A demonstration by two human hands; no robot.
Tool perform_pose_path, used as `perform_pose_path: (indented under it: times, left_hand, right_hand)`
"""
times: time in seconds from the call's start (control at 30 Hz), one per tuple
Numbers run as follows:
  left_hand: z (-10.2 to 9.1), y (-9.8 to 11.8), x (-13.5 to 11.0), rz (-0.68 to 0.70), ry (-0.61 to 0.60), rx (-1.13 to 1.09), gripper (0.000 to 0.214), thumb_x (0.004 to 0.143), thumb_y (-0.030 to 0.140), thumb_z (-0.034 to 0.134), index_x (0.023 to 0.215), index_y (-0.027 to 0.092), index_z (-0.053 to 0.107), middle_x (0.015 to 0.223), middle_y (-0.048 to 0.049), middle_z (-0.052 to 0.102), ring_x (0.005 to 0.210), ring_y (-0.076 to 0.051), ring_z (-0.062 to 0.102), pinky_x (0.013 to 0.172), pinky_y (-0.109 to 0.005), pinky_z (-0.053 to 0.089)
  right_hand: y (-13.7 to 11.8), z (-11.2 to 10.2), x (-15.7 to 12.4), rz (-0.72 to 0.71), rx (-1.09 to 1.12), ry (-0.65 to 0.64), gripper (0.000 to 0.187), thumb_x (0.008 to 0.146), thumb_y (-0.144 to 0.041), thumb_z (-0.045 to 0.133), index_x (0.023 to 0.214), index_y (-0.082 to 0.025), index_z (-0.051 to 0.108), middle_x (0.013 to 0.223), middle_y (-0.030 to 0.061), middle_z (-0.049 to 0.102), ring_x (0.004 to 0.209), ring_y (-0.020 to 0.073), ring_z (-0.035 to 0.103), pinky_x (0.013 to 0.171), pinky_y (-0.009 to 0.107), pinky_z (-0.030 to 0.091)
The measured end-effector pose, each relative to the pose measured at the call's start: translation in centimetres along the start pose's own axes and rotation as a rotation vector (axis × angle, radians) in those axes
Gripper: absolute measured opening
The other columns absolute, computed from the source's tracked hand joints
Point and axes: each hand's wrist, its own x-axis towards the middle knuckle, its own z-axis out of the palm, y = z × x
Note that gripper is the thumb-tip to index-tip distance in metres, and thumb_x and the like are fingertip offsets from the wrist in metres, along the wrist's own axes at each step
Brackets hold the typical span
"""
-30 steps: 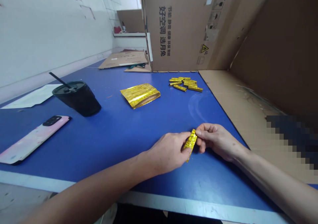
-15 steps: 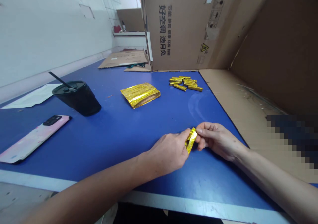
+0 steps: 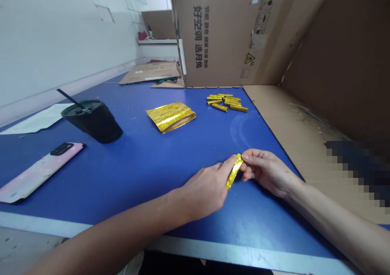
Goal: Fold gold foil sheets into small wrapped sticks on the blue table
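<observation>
- Narrow, gold foil strip [image 3: 234,172]: crinkled, mirror-bright, folded flat, tilted across the gap between both hands, above the blue counter [image 3: 146,185] and nearer its front edge than its back
- Left hand [image 3: 207,189]: narrow grip, fingers closed on the strip's upper end, lower end hanging free beyond the knuckles
- Right hand [image 3: 266,172]: narrow grip, fingertips pressed against the same upper end, close beside the left fingers
- Flat, rectangular pack of gold foil [image 3: 170,117]: glossy, ridged, slightly crumpled, lying on the counter beyond the hands
- Small pile of folded gold foil sticks [image 3: 227,102]: short, straight bars lying loosely at varied angles, near the counter's back edge, to the right of the pack
- Black plastic cup [image 3: 93,122]: smooth, tapered, lidded, tilted by the wide lens, with a thin black straw [image 3: 70,97] through the lid
- Phone in a pale pink marbled case [image 3: 39,172]: face down near the left edge of the counter, dark camera bump uppermost
- Sheet of white paper [image 3: 38,118]: flat, partly behind the cup
- Corrugated cardboard box [image 3: 213,35]: brown, printed with black Chinese characters, standing at the counter's back edge
- Cardboard sheet [image 3: 274,112]: plain, scuffed, lying along the counter's right side
</observation>
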Motion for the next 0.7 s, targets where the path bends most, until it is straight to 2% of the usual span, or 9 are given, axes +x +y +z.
perform_pose_path:
  times: [0.13, 0.23, 0.33, 0.43, 0.5, 0.6, 0.7]
  left_hand:
    - [0.0, 0.4, 0.0, 0.038, 0.049, -0.158, 0.064, 0.073, 0.004, 0.039, 0.133, 0.017, 0.026, 0.123, -0.0094, 0.049, 0.109, -0.020, 0.049, 0.093, -0.032, 0.039]
    - [0.1, 0.7, 0.1, -0.052, 0.072, -0.322, 0.056, 0.074, 0.005, 0.039, 0.128, 0.021, 0.036, 0.107, -0.0057, 0.059, 0.095, -0.017, 0.056, 0.083, -0.029, 0.044]
    - [0.3, 0.7, 0.3, -0.167, 0.066, -0.543, 0.050, 0.073, 0.007, 0.043, 0.121, 0.019, 0.045, 0.096, -0.0052, 0.062, 0.083, -0.015, 0.059, 0.073, -0.026, 0.047]
    - [0.3, 0.5, 0.7, -0.254, 0.029, -0.825, 0.051, 0.071, 0.005, 0.045, 0.120, 0.016, 0.046, 0.094, -0.0063, 0.061, 0.077, -0.014, 0.059, 0.066, -0.025, 0.048]
    - [0.1, 0.4, 1.1, -0.326, 0.028, -0.977, 0.053, 0.069, 0.003, 0.046, 0.121, 0.014, 0.045, 0.092, -0.0068, 0.061, 0.075, -0.012, 0.058, 0.065, -0.025, 0.048]
    - [-0.2, 0.3, 1.4, -0.427, 0.082, -1.109, 0.057, 0.066, 0.000, 0.047, 0.123, 0.009, 0.041, 0.090, -0.0082, 0.061, 0.071, -0.011, 0.059, 0.067, -0.026, 0.048]
    - [-0.2, 0.3, 1.5, -0.437, 0.106, -1.177, 0.060, 0.065, -0.002, 0.048, 0.123, 0.008, 0.041, 0.090, -0.0084, 0.062, 0.067, -0.010, 0.059, 0.067, -0.025, 0.047]
  right_hand:
    - [-0.1, 0.0, -0.1, -0.011, 0.004, 0.011, 0.015, 0.071, -0.026, 0.066, 0.066, -0.013, 0.059, 0.058, 0.0008, 0.064, 0.045, 0.0089, 0.059, 0.049, 0.021, 0.048]
    - [-0.2, 0.2, -0.1, -0.025, -0.018, -0.007, 0.015, 0.071, -0.027, 0.066, 0.069, -0.014, 0.058, 0.060, 0.0005, 0.063, 0.047, 0.0089, 0.058, 0.051, 0.022, 0.047]
    - [-0.1, 0.5, -0.1, -0.097, -0.109, 0.006, 0.023, 0.070, -0.028, 0.066, 0.086, -0.016, 0.056, 0.062, -0.0009, 0.061, 0.048, 0.0099, 0.058, 0.051, 0.024, 0.047]
    - [-0.1, 0.9, -0.6, -0.246, -0.312, 0.011, 0.033, 0.071, -0.031, 0.065, 0.097, -0.018, 0.052, 0.064, -0.0022, 0.058, 0.051, 0.0108, 0.057, 0.052, 0.025, 0.047]
    - [-0.2, 1.1, -1.1, -0.342, -0.504, -0.019, 0.030, 0.072, -0.033, 0.063, 0.097, -0.019, 0.054, 0.073, 0.0005, 0.058, 0.058, 0.0117, 0.057, 0.056, 0.027, 0.048]
    - [-0.6, 1.4, -1.8, -0.516, -0.858, -0.101, 0.030, 0.072, -0.033, 0.064, 0.099, -0.020, 0.059, 0.089, 0.0053, 0.056, 0.071, 0.0144, 0.056, 0.065, 0.030, 0.049]
    - [-0.6, 1.4, -2.2, -0.675, -1.091, -0.147, 0.029, 0.076, -0.031, 0.060, 0.104, -0.022, 0.060, 0.093, 0.0068, 0.054, 0.077, 0.0158, 0.054, 0.068, 0.031, 0.048]
